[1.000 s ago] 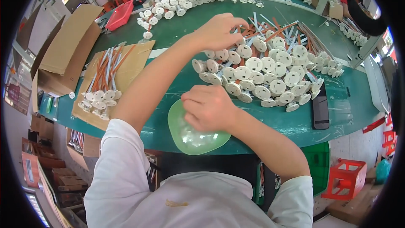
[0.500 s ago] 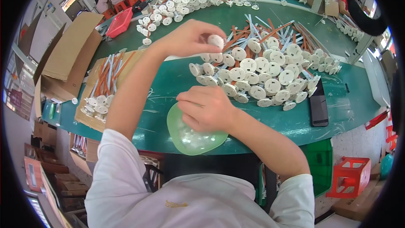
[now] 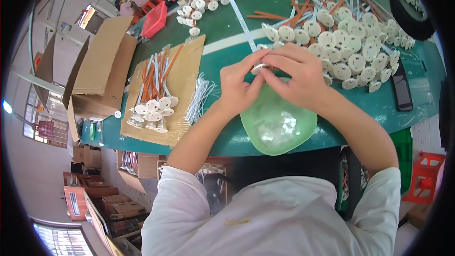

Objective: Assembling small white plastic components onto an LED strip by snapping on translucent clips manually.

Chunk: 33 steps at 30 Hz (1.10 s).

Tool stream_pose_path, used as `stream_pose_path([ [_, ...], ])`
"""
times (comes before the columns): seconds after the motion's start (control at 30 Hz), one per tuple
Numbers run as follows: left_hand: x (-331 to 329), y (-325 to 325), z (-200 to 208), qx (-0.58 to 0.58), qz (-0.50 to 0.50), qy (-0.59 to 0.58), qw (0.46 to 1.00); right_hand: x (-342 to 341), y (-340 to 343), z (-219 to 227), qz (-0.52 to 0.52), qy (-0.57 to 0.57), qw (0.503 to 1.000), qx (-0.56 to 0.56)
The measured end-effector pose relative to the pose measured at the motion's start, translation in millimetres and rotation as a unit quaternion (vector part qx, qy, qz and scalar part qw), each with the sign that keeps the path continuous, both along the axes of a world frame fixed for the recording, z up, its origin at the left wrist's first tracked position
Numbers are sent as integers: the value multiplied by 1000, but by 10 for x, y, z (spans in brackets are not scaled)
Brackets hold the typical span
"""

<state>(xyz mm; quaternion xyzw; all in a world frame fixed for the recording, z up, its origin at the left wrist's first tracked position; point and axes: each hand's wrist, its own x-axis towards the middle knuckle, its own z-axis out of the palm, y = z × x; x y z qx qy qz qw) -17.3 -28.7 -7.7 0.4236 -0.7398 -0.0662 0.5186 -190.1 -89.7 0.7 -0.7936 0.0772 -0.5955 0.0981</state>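
Note:
Both hands meet above the far rim of a green bowl (image 3: 303, 137), which holds small clear or whitish pieces too fine to name. Between the fingertips of my left hand (image 3: 238, 85) and my right hand (image 3: 297, 73) is a white round disc (image 3: 259, 68), tilted and partly hidden. From it a light blue-grey flat strip (image 3: 238, 16) with small holes sticks up and away, leaning left. Fingers of both hands are closed in a pinch on the disc. Just beyond my right hand lies a big heap of similar white discs (image 3: 350, 42) with orange and pale strips.
To the left, a cardboard sheet (image 3: 187, 85) carries a smaller bunch of disc pieces (image 3: 151, 111). Thin white wires (image 3: 200, 99) lie beside it. A black phone (image 3: 402, 87) rests at the right. An open carton (image 3: 102, 66) and a red tray (image 3: 154, 19) stand far left.
My view has swung left. My left hand has come back from the heap with a disc piece, and my right hand has left the bowl to join it on the disc.

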Motion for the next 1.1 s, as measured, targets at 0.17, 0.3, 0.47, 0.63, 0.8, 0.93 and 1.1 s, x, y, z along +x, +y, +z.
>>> stream_pose_path([
  [0.17, 25, 95, 52, -80, 60, -118, 988, 40, 25, 30, -12, 27, 999, -19],
  [0.3, 65, 82, 83, -72, 49, -102, 991, 52, 47, 44, -16, 53, 998, -12],
  [0.47, 69, 67, 42, 1, 34, -43, 999, -7, -21, 62, 60, 120, 985, 105],
  [0.63, 84, 35, -55, -90, 78, -121, 985, -20, 7, 46, 34, 114, 992, 39],
  [0.8, 79, 31, -42, -108, 66, -117, 985, -35, 120, 131, 4, 109, 993, 46],
  [0.93, 118, 46, 59, -39, 75, -147, 985, 352, -204, -79, 218, -171, 957, -88],
  [1.1, 162, -230, -48, -56, -48, 165, 983, -67, 102, 75, 83, 320, 944, 15],
])
